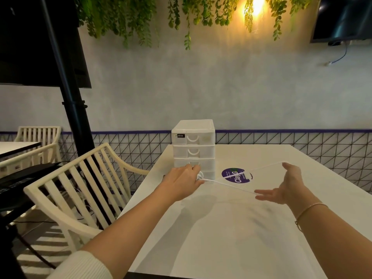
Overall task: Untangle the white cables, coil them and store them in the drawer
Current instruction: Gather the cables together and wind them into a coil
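A white cable (229, 185) stretches taut above the white table (221, 238) between my two hands. My left hand (184, 183) grips a small coil of it just in front of the drawer unit's lower drawers. My right hand (285, 186) is spread wide, palm towards me, and the cable runs as a loop from its fingertips round behind its thumb. The white plastic drawer unit (193, 146) stands at the table's far left with its visible drawers closed; my left hand hides part of the lowest ones.
A purple round sticker (234, 175) lies on the table under the cable. A cream slatted chair (80, 190) stands at the table's left side. A black pole (74, 109) and dark equipment sit further left. A tiled wall runs behind the table.
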